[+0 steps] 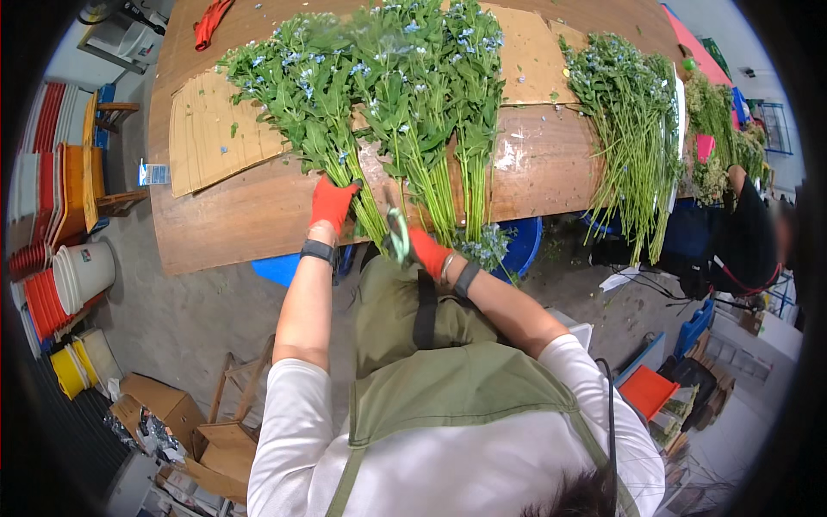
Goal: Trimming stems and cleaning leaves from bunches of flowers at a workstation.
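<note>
My left hand [331, 201], in a red work glove with dark fingertips, grips the stems of a leafy bunch of blue flowers [310, 103] near the table's front edge. The stem ends slant down toward my lap. My right hand [426, 249], gloved the same way, holds pruning shears [399, 236] with pale green handles beside those stem ends; the shears are blurred. Just to the right lie another bunch of blue flowers [417, 123] and a narrower bunch [475, 174], their stems pointing toward me.
The wooden table [226, 226] bears cardboard sheets [219, 136] and a spare red glove [210, 26]. More long-stemmed blue flowers [627, 129] lie at right, near a person in dark clothing [736, 239]. A blue tub [526, 242] stands below the table edge. Stacked buckets [81, 274] are at left.
</note>
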Demonstrator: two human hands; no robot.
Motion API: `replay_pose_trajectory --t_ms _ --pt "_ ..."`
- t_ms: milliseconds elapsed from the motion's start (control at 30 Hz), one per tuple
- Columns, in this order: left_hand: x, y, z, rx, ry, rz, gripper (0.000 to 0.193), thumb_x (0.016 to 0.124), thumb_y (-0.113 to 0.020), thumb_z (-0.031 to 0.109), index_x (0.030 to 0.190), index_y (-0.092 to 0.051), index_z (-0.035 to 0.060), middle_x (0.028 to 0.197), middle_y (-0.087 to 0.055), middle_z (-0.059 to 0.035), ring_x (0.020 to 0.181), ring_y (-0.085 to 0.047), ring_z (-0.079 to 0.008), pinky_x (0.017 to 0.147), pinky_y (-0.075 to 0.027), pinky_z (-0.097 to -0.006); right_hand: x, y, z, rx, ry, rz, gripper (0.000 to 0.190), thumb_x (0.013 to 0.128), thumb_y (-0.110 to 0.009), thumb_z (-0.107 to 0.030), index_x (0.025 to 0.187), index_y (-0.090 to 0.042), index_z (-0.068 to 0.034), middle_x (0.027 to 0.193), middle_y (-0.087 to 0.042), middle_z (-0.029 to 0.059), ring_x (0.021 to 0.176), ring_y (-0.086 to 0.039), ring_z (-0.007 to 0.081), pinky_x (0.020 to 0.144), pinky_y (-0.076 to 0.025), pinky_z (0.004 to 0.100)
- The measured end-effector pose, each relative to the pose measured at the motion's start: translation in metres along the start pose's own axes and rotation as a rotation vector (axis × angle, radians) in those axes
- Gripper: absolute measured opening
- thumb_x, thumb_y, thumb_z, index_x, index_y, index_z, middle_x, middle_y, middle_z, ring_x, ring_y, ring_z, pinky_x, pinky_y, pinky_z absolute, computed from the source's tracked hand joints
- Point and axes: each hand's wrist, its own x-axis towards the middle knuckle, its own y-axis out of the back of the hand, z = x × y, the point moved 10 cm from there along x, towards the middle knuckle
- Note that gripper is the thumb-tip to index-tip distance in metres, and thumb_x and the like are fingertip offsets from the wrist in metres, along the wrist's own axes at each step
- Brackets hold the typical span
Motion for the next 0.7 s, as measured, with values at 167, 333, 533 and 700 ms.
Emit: replay_pose_trajectory --t_ms 167,333,533,700 --pt "0.001 0.002 -0.008 -0.004 0.002 0.002 0.050 0.077 -0.084 0.023 0.118 -0.066 0.0000 0.108 -0.075 -0.0171 0.100 -0.071 -0.0315 0.089 -0.053 -0.0413 0.009 -0.006 -0.048 0.122 0.058 0.056 0.038 0.106 -0.049 -0.041 0.102 -0.067 -0.008 0.075 -0.069 0.0044 0.060 -0.063 0.0164 0.051 -0.047 0.0289" --pt "0.001 0.003 -0.011 -0.021 0.027 0.000 0.052 0.077 -0.084 0.023 0.119 -0.065 -0.0005 0.108 -0.074 -0.0178 0.100 -0.071 -0.0321 0.089 -0.053 -0.0409 -0.026 -0.035 -0.053 -0.078 -0.001 -0.240 0.030 0.109 -0.046 -0.034 0.113 -0.062 -0.009 0.088 -0.068 0.0033 0.070 -0.063 0.0119 0.058 -0.049 0.0266" --pt "0.002 0.003 -0.009 -0.013 0.034 -0.012 0.052 0.078 -0.084 0.023 0.120 -0.064 -0.0006 0.109 -0.074 -0.0174 0.100 -0.071 -0.0317 0.090 -0.053 -0.0408 -0.030 -0.029 -0.042 -0.131 -0.063 -0.287 0.027 0.109 -0.048 -0.027 0.129 -0.056 -0.012 0.095 -0.066 0.0009 0.081 -0.062 0.0093 0.068 -0.051 0.0244" --pt "0.002 0.002 -0.010 -0.032 0.044 -0.002 0.053 0.078 -0.084 0.024 0.120 -0.064 -0.0003 0.110 -0.074 -0.0178 0.101 -0.071 -0.0326 0.090 -0.053 -0.0412 -0.026 -0.036 -0.036 -0.187 -0.066 -0.168 0.034 0.107 -0.050 -0.038 0.123 -0.061 -0.010 0.092 -0.066 0.0009 0.077 -0.062 0.0098 0.065 -0.050 0.0265"
